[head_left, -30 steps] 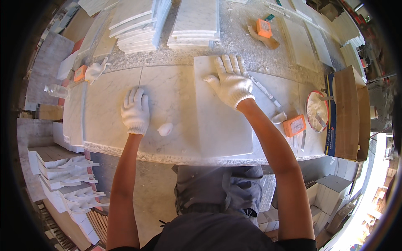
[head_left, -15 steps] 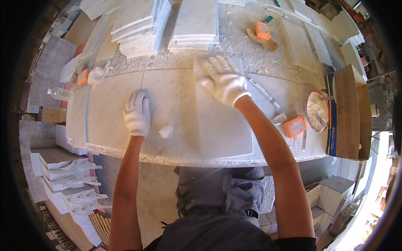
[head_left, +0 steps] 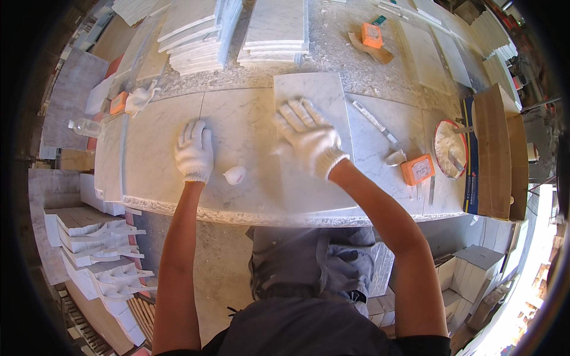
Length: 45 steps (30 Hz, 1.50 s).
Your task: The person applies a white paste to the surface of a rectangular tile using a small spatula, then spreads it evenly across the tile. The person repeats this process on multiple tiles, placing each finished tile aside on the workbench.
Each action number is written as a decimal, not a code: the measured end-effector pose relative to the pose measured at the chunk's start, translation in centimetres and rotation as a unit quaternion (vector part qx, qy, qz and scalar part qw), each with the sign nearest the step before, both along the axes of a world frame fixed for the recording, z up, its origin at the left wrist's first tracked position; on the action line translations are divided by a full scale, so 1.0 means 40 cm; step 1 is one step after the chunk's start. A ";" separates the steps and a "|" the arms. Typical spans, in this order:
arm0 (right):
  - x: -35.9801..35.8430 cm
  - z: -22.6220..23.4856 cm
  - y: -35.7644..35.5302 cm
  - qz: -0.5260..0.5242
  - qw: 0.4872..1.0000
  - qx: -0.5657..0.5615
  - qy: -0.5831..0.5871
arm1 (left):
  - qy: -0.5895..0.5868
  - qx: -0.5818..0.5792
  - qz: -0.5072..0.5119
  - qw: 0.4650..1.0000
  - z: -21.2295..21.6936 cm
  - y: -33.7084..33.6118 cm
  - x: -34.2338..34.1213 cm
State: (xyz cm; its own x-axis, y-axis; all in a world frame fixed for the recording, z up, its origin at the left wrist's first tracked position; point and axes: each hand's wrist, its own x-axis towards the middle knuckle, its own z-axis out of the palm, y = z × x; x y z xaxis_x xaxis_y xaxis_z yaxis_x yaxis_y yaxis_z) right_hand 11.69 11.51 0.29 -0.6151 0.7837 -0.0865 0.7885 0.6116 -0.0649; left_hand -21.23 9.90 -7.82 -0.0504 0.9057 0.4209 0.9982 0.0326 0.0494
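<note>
While both gloved hands lie spread flat, the pale grey-veined marble tile point(head_left: 314, 148) rests under the right hand point(head_left: 309, 139).

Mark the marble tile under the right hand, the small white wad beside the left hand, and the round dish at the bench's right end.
marble tile point(head_left: 320, 184), head view, bare face below the glove.
white wad point(head_left: 235, 174), head view, its middle.
round dish point(head_left: 440, 127), head view, upper left rim.

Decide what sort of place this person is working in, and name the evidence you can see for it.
Probably a stone or marble workshop. Stacks of cut marble tiles lie beyond the dusty workbench, both gloved hands, left hand and right hand, press flat on marble slabs, and moulded stone pieces sit below.
</note>
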 end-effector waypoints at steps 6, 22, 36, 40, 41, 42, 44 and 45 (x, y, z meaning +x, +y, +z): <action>0.035 -0.026 -0.255 0.086 0.976 -0.069 0.187 | 0.009 0.009 -0.013 1.000 -0.003 0.001 -0.004; 0.128 -0.004 -0.271 0.063 0.967 0.006 0.246 | 0.017 0.022 -0.020 0.999 -0.013 0.004 -0.012; 0.046 -0.065 0.227 -0.126 0.986 0.040 0.103 | -0.040 0.043 -0.061 0.996 0.010 0.005 -0.003; 0.181 -0.073 0.202 -0.213 0.971 0.034 0.108 | -0.020 0.042 -0.047 0.998 0.008 0.006 -0.002; 0.186 -0.079 0.173 -0.186 0.974 0.073 0.105 | -0.016 0.046 -0.040 0.998 0.007 0.005 -0.002; 0.191 -0.083 0.130 -0.169 0.977 0.102 0.086 | -0.014 0.049 -0.032 0.998 0.005 0.004 -0.002; 0.198 -0.077 0.039 -0.117 0.980 0.138 0.083 | -0.027 0.018 -0.009 0.999 0.000 0.003 -0.004; 0.187 -0.076 -0.009 -0.085 0.980 0.144 0.105 | -0.040 0.009 -0.005 0.999 -0.003 0.002 -0.006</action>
